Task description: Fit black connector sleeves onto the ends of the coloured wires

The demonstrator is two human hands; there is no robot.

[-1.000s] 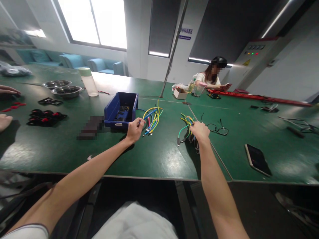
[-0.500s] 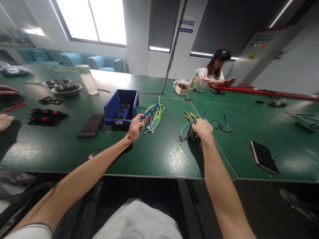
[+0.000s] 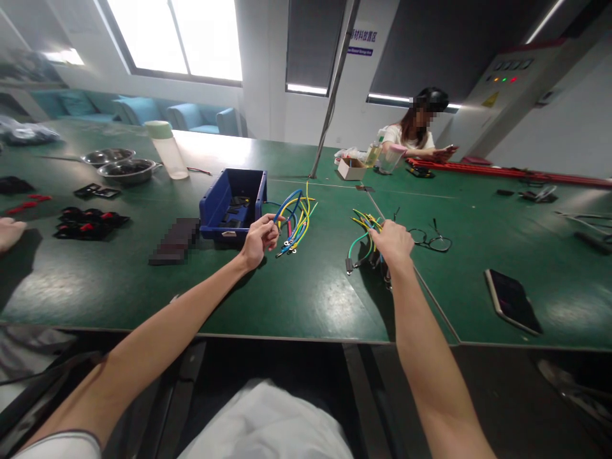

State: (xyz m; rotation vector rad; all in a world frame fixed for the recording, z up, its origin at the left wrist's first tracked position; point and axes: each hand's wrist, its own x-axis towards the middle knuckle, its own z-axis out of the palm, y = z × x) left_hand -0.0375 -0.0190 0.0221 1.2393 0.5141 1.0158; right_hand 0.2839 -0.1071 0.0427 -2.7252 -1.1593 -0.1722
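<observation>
My left hand (image 3: 259, 243) is closed beside the front right corner of the blue bin (image 3: 205, 220), its thumb and forefinger pinching a blue wire (image 3: 288, 197). That wire curves up into a loose pile of yellow, blue and green wires (image 3: 304, 224) with metal ring terminals at their near ends. My right hand (image 3: 393, 243) bends closed over a second bunch of wires (image 3: 362, 222), yellow, green and dark. A green wire there ends in a black piece (image 3: 349, 265) with a ring terminal. My palm hides much of this bunch. Small dark parts (image 3: 238, 205) lie inside the bin.
Eyeglasses (image 3: 433, 241) and a phone (image 3: 513, 301) lie to the right. Leftward are a dark pixelated object (image 3: 176, 241), black-and-red parts (image 3: 88, 224), metal bowls (image 3: 127, 171) and a bottle (image 3: 167, 150). Another person's hand (image 3: 10, 234) rests at the left edge. A person (image 3: 415, 131) sits across the table.
My left hand has shifted slightly left, and my right hand slightly right in the picture. The view has turned a little. At the left edge, another person's upper hand has left the view.
</observation>
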